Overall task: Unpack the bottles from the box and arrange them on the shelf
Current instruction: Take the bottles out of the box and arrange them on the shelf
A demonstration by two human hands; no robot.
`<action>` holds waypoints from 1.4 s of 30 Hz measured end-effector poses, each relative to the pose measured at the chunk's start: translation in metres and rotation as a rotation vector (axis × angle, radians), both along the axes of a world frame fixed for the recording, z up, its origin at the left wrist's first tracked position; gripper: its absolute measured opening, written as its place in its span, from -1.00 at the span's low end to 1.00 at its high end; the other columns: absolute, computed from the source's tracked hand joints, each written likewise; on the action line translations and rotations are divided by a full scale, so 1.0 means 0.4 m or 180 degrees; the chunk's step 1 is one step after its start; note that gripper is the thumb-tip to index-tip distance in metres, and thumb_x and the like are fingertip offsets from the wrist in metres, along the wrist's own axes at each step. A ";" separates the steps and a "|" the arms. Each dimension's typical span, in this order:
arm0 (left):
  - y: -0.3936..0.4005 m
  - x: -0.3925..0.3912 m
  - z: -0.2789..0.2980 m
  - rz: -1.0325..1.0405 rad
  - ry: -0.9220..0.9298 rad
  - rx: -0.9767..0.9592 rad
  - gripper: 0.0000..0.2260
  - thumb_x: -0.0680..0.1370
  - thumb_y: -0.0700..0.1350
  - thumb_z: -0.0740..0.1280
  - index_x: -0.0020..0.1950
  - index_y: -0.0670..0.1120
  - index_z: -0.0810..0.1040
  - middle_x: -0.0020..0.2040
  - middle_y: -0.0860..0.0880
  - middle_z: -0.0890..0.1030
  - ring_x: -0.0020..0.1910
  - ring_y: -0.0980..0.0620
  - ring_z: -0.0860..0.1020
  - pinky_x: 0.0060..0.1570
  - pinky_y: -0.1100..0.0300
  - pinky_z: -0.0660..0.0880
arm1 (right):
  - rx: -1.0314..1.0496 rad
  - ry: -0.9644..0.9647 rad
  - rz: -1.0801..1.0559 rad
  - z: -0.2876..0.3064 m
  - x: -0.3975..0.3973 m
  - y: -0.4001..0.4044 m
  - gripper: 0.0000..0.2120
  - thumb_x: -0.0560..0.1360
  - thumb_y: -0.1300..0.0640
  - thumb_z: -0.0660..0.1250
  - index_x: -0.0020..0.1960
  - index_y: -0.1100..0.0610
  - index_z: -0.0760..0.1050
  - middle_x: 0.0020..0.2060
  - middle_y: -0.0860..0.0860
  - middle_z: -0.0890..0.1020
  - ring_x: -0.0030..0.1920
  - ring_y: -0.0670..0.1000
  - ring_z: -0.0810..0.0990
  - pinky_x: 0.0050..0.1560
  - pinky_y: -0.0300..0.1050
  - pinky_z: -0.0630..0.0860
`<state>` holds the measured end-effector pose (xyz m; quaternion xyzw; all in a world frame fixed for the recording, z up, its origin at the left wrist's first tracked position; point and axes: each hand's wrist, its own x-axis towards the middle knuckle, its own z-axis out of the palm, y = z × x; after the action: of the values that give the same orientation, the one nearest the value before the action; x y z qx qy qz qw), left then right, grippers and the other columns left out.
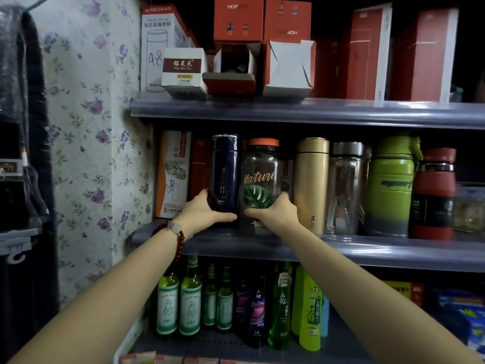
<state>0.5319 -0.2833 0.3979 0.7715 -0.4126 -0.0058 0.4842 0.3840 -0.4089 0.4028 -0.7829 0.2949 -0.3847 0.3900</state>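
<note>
A dark navy bottle (226, 172) stands upright on the middle shelf (367, 254). My left hand (203, 212) grips its base, thumb across the front. Right beside it stands a clear glass bottle (261, 169) with an orange lid, the word "Nature" and a green leaf print. My right hand (274, 212) holds the bottom of this glass bottle. Further right on the same shelf stand a gold flask (311, 185), a clear bottle with a silver lid (346, 187), a green bottle (391, 187) and a red bottle (434, 195).
Cartons (174, 174) stand at the left end of the middle shelf. The top shelf (315, 110) holds red and white boxes, two with open flaps (287, 69). The bottom shelf carries several green and purple bottles (191, 298). Floral wallpaper (89, 127) lines the wall on the left.
</note>
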 end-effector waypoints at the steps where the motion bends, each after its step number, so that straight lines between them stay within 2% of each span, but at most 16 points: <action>1: 0.000 0.000 -0.003 0.0037 -0.0071 0.0006 0.01 0.02 0.32 0.52 0.39 0.00 0.31 0.27 0.04 0.53 0.26 0.00 0.49 0.30 -0.02 0.43 | 0.0013 0.0014 0.0012 0.000 0.000 0.004 -0.13 0.29 -0.02 0.58 0.41 0.24 0.19 0.27 0.14 0.47 0.22 0.13 0.51 0.04 -0.12 0.49; 4: 0.000 -0.007 -0.007 0.0155 -0.0299 0.0148 -0.10 0.15 0.30 0.51 0.36 -0.05 0.32 0.27 0.00 0.53 0.23 -0.01 0.50 0.22 0.06 0.47 | -0.0003 0.0083 0.0000 -0.003 -0.007 0.012 -0.15 0.32 -0.04 0.55 0.40 0.24 0.19 0.26 0.14 0.48 0.21 0.13 0.52 -0.02 -0.13 0.46; 8: -0.005 -0.023 -0.018 0.0396 -0.0598 0.0377 -0.24 0.32 0.28 0.45 0.32 -0.16 0.34 0.23 -0.09 0.54 0.15 -0.04 0.54 -0.03 0.21 0.47 | -0.0147 0.0220 -0.0083 -0.021 -0.020 0.024 -0.26 0.34 -0.08 0.52 0.31 0.25 0.25 0.19 0.14 0.53 0.13 0.12 0.56 0.00 -0.05 0.56; 10: 0.003 -0.041 -0.025 0.0571 -0.0720 0.0434 -0.25 0.36 0.30 0.40 0.30 -0.20 0.34 0.18 -0.13 0.55 0.10 -0.08 0.56 -0.05 0.16 0.53 | -0.0289 0.0298 -0.0140 -0.029 -0.030 0.033 -0.31 0.35 -0.10 0.51 0.26 0.25 0.28 0.17 0.14 0.54 0.11 0.13 0.57 0.04 0.00 0.58; 13: 0.019 -0.074 -0.042 0.0958 -0.1218 0.0573 -0.35 0.42 0.33 0.30 0.18 -0.21 0.36 -0.03 -0.13 0.59 -0.10 -0.10 0.60 -0.17 0.05 0.59 | -0.0514 0.0468 -0.0244 -0.036 -0.046 0.043 -0.36 0.38 -0.12 0.48 0.22 0.25 0.31 0.12 0.14 0.55 0.04 0.12 0.58 -0.03 0.01 0.59; 16: 0.031 -0.102 -0.060 0.1280 -0.1804 0.0691 -0.46 0.48 0.28 0.25 0.09 -0.19 0.38 -0.10 -0.15 0.61 -0.15 -0.11 0.61 -0.32 0.12 0.47 | -0.0773 0.0681 -0.0352 -0.044 -0.059 0.055 -0.47 0.44 -0.10 0.43 0.18 0.24 0.35 0.07 0.14 0.55 -0.10 0.08 0.51 -0.19 -0.07 0.48; 20: 0.052 -0.112 -0.070 0.1427 -0.2302 0.0777 -0.57 0.53 0.22 0.23 0.02 -0.17 0.43 -0.12 -0.12 0.61 -0.16 -0.08 0.60 -0.34 0.15 0.39 | -0.1127 0.0788 -0.0459 -0.064 -0.077 0.072 -0.63 0.50 -0.01 0.39 0.11 0.21 0.35 0.02 0.13 0.58 -0.09 0.13 0.57 -0.23 -0.06 0.48; 23: 0.069 -0.113 -0.073 0.1356 -0.2482 0.0780 -0.61 0.55 0.16 0.23 0.01 -0.18 0.47 -0.11 -0.13 0.61 -0.15 -0.08 0.58 -0.35 0.16 0.38 | -0.1363 0.0752 -0.0476 -0.074 -0.099 0.086 -0.70 0.50 0.08 0.37 0.10 0.21 0.37 0.02 0.14 0.58 -0.11 0.12 0.54 -0.24 -0.06 0.45; 26: 0.089 -0.122 -0.080 0.1206 -0.2503 0.0668 -0.64 0.55 0.13 0.26 0.04 -0.18 0.52 -0.07 -0.13 0.59 -0.09 -0.09 0.57 -0.30 0.14 0.41 | -0.1705 0.0678 -0.0367 -0.077 -0.115 0.102 -0.73 0.51 0.12 0.32 0.15 0.22 0.44 0.06 0.14 0.55 0.00 0.14 0.54 -0.14 -0.04 0.50; 31: 0.119 -0.153 -0.080 0.1107 -0.2379 0.0555 -0.72 0.54 0.05 0.30 -0.03 -0.17 0.58 -0.04 -0.13 0.56 -0.02 -0.10 0.54 -0.13 0.07 0.51 | -0.2093 0.0575 -0.0054 -0.066 -0.111 0.132 -0.74 0.50 0.14 0.30 0.16 0.18 0.51 0.09 0.11 0.55 0.11 0.14 0.52 -0.09 -0.04 0.52; 37: 0.181 -0.198 -0.092 0.1568 -0.2146 0.0787 -0.75 0.53 0.01 0.32 0.02 -0.17 0.59 -0.01 -0.14 0.59 -0.01 -0.12 0.57 -0.07 0.05 0.53 | -0.2258 0.0524 0.0694 -0.091 -0.087 0.137 -0.74 0.51 0.13 0.29 0.17 0.15 0.51 0.08 0.11 0.57 0.10 0.13 0.52 0.00 0.03 0.55; 42: 0.266 -0.261 -0.173 0.2152 -0.1611 0.1185 -0.79 0.52 -0.05 0.33 0.00 -0.18 0.59 -0.01 -0.18 0.63 -0.02 -0.15 0.59 -0.06 0.04 0.54 | -0.2339 0.0518 0.1444 -0.161 -0.080 0.148 -0.79 0.48 0.15 0.32 0.10 0.17 0.52 0.01 0.11 0.58 0.03 0.13 0.56 -0.14 -0.07 0.49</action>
<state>0.4274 -0.1770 0.3289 0.9138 -0.2350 0.2670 0.1962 0.3522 -0.3498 0.3382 -0.9424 -0.0112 -0.3057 0.1356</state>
